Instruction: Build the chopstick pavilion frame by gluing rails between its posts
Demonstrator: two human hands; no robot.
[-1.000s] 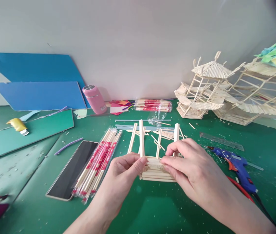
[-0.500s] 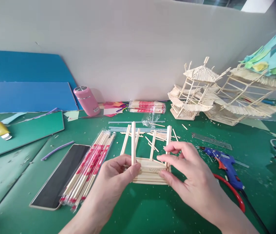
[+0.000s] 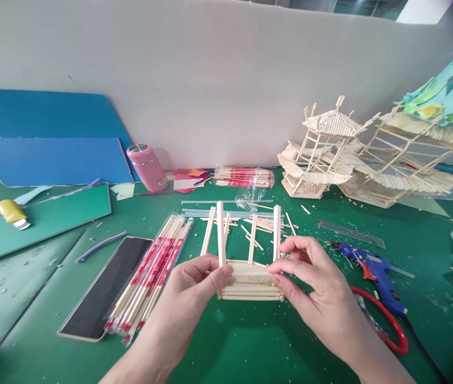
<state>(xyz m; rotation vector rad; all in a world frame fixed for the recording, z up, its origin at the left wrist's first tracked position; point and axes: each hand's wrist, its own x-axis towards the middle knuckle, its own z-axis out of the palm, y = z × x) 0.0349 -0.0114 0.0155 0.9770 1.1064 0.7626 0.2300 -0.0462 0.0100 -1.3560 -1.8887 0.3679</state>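
Between my hands is a small wooden stick model (image 3: 250,293), a layered base with several upright posts. My left hand (image 3: 200,285) grips its left side, the thumb lying at the foot of the front left post (image 3: 221,234). At the right side, my right hand (image 3: 316,277) pinches the model's upper edge with thumb and index finger, close to the front right post (image 3: 276,229). Its other fingers curl beside that post. The fingertips hide part of both front corners.
A blue glue gun (image 3: 374,269) and red-handled tool (image 3: 398,330) lie right. Left are bagged sticks (image 3: 154,272), a phone (image 3: 106,288) and a yellow-handled cutter (image 3: 10,212). Behind stand a pink flask (image 3: 148,168) and stick pavilions (image 3: 330,154); loose sticks (image 3: 262,225) lie nearer.
My right thumb and index finger have shifted slightly left along the model's edge, closing together into a pinch. The view has shifted slightly; my left hand keeps its grip.
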